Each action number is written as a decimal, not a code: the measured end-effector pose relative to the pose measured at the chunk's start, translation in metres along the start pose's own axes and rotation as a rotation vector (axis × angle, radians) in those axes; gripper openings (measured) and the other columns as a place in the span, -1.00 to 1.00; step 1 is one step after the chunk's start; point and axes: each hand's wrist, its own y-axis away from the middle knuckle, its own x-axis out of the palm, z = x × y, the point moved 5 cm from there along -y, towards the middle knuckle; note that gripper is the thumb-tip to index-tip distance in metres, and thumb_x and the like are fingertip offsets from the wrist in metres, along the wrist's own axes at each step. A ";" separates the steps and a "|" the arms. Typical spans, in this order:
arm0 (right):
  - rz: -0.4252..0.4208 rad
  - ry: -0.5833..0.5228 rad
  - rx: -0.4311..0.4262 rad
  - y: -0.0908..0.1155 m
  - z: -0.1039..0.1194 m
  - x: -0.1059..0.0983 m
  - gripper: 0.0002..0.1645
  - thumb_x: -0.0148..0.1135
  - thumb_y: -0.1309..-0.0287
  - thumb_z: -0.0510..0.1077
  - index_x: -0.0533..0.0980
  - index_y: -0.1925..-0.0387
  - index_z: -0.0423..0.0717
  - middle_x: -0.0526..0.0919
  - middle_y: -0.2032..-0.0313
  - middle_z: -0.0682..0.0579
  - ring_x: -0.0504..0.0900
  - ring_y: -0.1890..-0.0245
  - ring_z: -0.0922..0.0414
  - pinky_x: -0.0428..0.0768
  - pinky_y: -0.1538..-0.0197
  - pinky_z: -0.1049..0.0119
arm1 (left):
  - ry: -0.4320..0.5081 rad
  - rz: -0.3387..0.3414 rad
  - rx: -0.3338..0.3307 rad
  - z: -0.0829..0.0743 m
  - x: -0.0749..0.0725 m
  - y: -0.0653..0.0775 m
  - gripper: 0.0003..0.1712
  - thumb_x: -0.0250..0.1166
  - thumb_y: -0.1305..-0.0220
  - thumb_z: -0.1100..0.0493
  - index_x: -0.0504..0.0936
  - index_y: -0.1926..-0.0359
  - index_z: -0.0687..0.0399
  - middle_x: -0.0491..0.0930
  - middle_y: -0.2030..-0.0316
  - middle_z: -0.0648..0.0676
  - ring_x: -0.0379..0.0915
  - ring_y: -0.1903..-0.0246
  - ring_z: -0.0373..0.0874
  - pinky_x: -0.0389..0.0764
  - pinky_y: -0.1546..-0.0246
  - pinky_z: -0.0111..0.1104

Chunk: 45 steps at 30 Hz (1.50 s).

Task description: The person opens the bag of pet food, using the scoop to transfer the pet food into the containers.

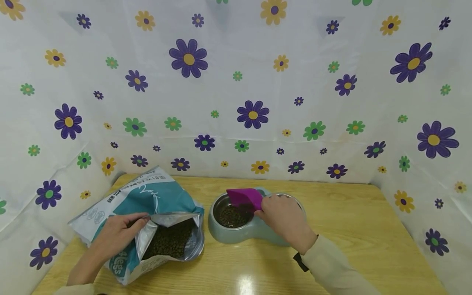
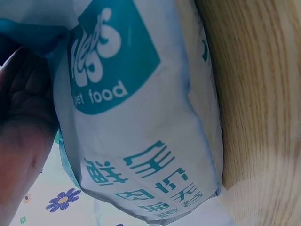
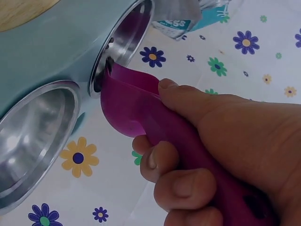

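Note:
My left hand (image 1: 112,235) pinches the rim of a teal-and-white pet food bag (image 1: 162,196), which lies with its mouth toward me. Brown kibble (image 1: 171,241) shows inside the bag. In my right hand (image 1: 285,217) is the handle of a magenta scoop (image 1: 245,198), tilted with its lip over the left bowl of a pale green double pet feeder (image 1: 234,236). Kibble (image 1: 231,217) covers the bottom of that metal bowl. The right wrist view shows fingers curled round the handle and a few dark pieces at the lip of the scoop (image 3: 134,99).
The feeder's second metal bowl (image 3: 40,141) shows its shiny inside in the right wrist view and is mostly behind my right hand in the head view. Beneath everything is a wood-grain table (image 1: 354,229). A white flowered cloth (image 1: 221,90) surrounds it at the back and sides.

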 end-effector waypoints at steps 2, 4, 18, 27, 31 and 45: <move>-0.028 0.043 0.000 0.001 0.001 0.000 -0.28 0.45 -0.15 0.26 0.23 0.77 0.05 0.26 0.73 0.17 0.29 0.75 0.25 0.41 0.73 0.34 | -0.003 0.001 -0.001 0.000 0.000 0.000 -0.59 0.16 -0.54 -0.03 0.74 -0.14 0.10 0.76 -0.03 0.18 0.71 0.05 0.05 0.69 0.15 -0.21; -0.040 0.060 -0.002 0.001 0.002 0.001 -0.30 0.48 -0.12 0.26 0.26 0.77 0.04 0.30 0.74 0.17 0.33 0.76 0.25 0.45 0.72 0.34 | -0.001 0.008 -0.007 0.000 0.000 0.001 -0.58 0.16 -0.54 -0.04 0.73 -0.15 0.11 0.76 -0.04 0.19 0.70 0.04 0.06 0.70 0.13 -0.16; -0.090 0.014 -0.001 0.009 -0.005 0.004 -0.38 0.47 -0.14 0.25 0.34 0.68 0.00 0.29 0.74 0.18 0.26 0.74 0.27 0.30 0.72 0.38 | 0.002 0.007 -0.018 0.001 0.001 0.000 -0.56 0.16 -0.54 -0.05 0.72 -0.15 0.12 0.75 -0.05 0.20 0.70 0.03 0.07 0.70 0.13 -0.14; 0.234 -0.655 -0.054 0.013 -0.028 0.008 -0.55 0.26 -0.40 0.11 0.51 0.59 0.03 0.29 0.69 0.25 0.22 0.66 0.33 0.18 0.53 0.50 | -0.004 0.004 -0.021 0.000 0.001 0.000 -0.57 0.17 -0.53 -0.04 0.73 -0.15 0.12 0.75 -0.05 0.19 0.69 0.06 0.00 0.64 0.17 -0.29; 0.355 -0.856 -0.163 0.018 -0.022 0.006 -0.50 0.22 -0.43 0.13 0.49 0.61 0.00 0.27 0.71 0.28 0.20 0.72 0.38 0.21 0.56 0.51 | -0.004 0.008 -0.031 0.001 0.001 0.000 -0.56 0.16 -0.53 -0.04 0.72 -0.16 0.12 0.74 -0.06 0.20 0.69 0.03 0.04 0.67 0.12 -0.19; 0.532 -0.891 -0.260 0.025 0.044 0.015 -0.52 0.22 -0.41 0.20 0.50 0.60 0.08 0.34 0.74 0.29 0.31 0.77 0.39 0.32 0.59 0.51 | -0.015 0.006 -0.028 -0.001 0.000 0.000 -0.58 0.17 -0.53 -0.04 0.73 -0.15 0.10 0.74 -0.06 0.20 0.64 0.09 -0.12 0.64 0.15 -0.27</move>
